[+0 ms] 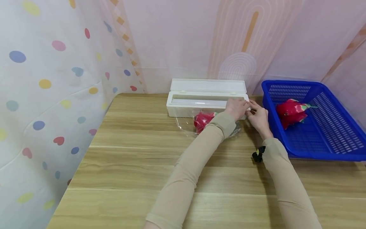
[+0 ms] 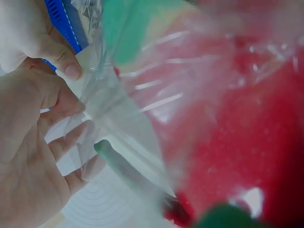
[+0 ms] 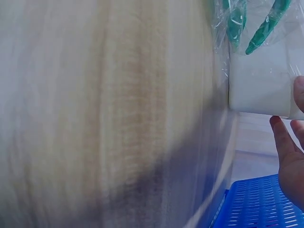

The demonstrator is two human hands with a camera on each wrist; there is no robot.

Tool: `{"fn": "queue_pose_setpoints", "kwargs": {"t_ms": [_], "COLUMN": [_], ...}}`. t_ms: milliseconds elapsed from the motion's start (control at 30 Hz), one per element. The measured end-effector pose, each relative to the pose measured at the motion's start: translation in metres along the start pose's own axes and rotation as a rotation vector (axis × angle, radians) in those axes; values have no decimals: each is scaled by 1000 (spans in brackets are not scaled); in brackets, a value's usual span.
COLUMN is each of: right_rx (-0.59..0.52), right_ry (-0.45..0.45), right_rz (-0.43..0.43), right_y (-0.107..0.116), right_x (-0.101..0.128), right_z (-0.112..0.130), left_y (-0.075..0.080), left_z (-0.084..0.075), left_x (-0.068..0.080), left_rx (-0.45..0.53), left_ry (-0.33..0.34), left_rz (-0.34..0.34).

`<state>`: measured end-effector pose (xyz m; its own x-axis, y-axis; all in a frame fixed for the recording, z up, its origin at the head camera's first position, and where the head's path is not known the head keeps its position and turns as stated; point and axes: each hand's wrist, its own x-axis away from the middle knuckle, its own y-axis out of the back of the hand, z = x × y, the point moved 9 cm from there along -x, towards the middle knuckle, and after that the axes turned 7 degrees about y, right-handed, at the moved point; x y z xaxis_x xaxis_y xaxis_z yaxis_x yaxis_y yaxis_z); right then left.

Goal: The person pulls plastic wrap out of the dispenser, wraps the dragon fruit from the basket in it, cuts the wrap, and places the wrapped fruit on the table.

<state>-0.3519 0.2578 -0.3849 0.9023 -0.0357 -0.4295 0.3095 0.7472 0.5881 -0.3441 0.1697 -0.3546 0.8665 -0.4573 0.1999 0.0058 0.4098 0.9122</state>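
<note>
A white plastic-wrap box (image 1: 183, 111) stands at the back of the table with its lid (image 1: 208, 85) raised. Clear plastic wrap (image 1: 183, 122) hangs out over its front and covers a red dragon fruit (image 1: 201, 120) with green tips. At the box's right end my left hand (image 1: 236, 108) pinches the wrap by the rim. Beside it, almost touching, my right hand (image 1: 258, 117) grips the box's right end corner. In the left wrist view the wrapped dragon fruit (image 2: 228, 128) fills the right side. My left forearm hides part of the fruit in the head view.
A blue plastic basket (image 1: 323, 156) stands close to my right hand, with another red dragon fruit (image 1: 290, 113) inside. Patterned cloth (image 1: 186, 38) hangs behind the wooden table (image 1: 128, 165). A black wrist device (image 1: 258, 154) sits by the right sleeve.
</note>
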Motion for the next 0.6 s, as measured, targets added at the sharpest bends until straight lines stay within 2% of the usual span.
{"fn": "queue_pose_setpoints", "kwargs": {"t_ms": [233,500,600], "right_rx": [-11,15,24], "right_ry": [-37,-20,-17], "right_rz": [29,-14,-24], "right_y": [-5,-2,-1], "right_x": [-1,-1,0], "right_z": [-3,0,0], "left_y": [-3,-3,-3], "left_z": [3,0,-1], "left_x": [1,0,0], "left_rx": [-37,-19,-22], "left_ry": [27,9,18], "left_rz": [18,2,16]}}
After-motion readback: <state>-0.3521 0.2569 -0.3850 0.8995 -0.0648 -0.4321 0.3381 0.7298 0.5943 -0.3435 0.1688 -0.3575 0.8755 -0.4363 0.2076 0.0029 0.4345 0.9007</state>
